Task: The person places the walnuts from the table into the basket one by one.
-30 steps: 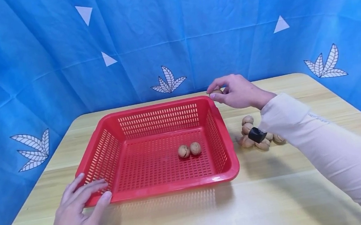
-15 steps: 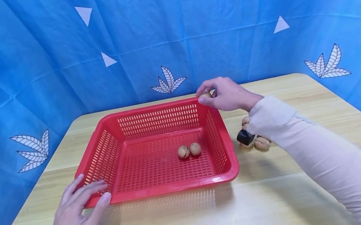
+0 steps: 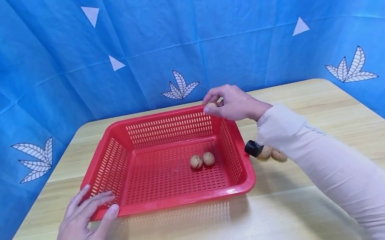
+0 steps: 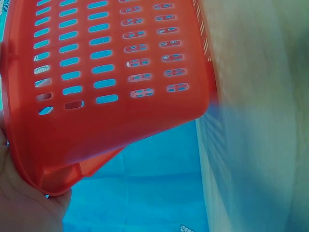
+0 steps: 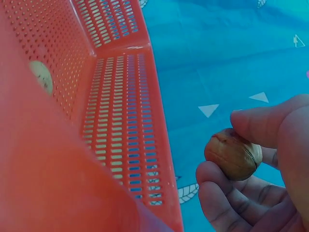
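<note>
Blue cloth backdrop [image 3: 152,25], printed with white triangles [image 3: 91,15] and leaf sprigs [image 3: 179,80], is hanging behind a wood-grain desk [image 3: 178,238]. Item: one walnut [image 5: 231,153], brown, its shell showing a seam, is being pinched between the thumb and fingers of the right hand [image 3: 235,102]. Position: in the head view it is showing at the far right corner of a red basket [image 3: 188,201]; in the right wrist view it is appearing outside the rim, against the blue. Whether it is touching the rim cannot be told. Basket: rectangular, slotted walls, perforated floor, standing upright on the desk. Contents: a pair of walnuts [image 3: 208,159], lying side by side toward the right wall, the left one showing a dark crack. Left hand [image 3: 78,234]: resting at the near left corner of the basket, fingers spreading loosely over the rim, thumb lying apart at the front edge. Further walnuts [image 3: 279,155]: lying on the desk right of the basket, partly hidden; their number cannot be told. Right arm: a pale sleeve [image 3: 343,173] is covering it, and a black fitting [image 3: 253,148] is sitting below the cuff.
</note>
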The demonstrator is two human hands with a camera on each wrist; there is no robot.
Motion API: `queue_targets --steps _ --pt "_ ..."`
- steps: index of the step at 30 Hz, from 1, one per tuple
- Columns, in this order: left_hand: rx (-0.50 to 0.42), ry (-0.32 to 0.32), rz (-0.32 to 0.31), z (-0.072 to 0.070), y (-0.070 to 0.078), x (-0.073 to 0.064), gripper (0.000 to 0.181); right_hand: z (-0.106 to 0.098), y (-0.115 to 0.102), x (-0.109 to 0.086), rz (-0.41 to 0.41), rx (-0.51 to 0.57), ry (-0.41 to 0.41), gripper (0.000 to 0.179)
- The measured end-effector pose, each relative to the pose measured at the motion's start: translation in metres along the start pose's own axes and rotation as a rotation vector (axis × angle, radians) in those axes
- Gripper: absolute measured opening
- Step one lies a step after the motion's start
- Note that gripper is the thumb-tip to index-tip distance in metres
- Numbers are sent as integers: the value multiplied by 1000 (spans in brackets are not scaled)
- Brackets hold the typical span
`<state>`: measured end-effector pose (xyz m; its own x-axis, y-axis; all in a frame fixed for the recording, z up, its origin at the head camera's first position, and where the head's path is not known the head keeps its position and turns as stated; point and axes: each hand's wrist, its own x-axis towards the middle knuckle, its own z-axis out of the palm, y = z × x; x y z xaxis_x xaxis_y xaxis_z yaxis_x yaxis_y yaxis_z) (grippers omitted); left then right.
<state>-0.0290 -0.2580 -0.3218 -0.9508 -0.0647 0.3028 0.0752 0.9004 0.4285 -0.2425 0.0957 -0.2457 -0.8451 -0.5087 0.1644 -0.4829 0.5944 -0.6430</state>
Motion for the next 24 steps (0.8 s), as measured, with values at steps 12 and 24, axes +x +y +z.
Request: queue_targets --steps 12,24 --pt "8 0 -7 1 0 0 46 10 -5 6 1 22 -16 23" --pt "3 1 3 2 -1 0 45 20 -12 11 13 61 -46 26"
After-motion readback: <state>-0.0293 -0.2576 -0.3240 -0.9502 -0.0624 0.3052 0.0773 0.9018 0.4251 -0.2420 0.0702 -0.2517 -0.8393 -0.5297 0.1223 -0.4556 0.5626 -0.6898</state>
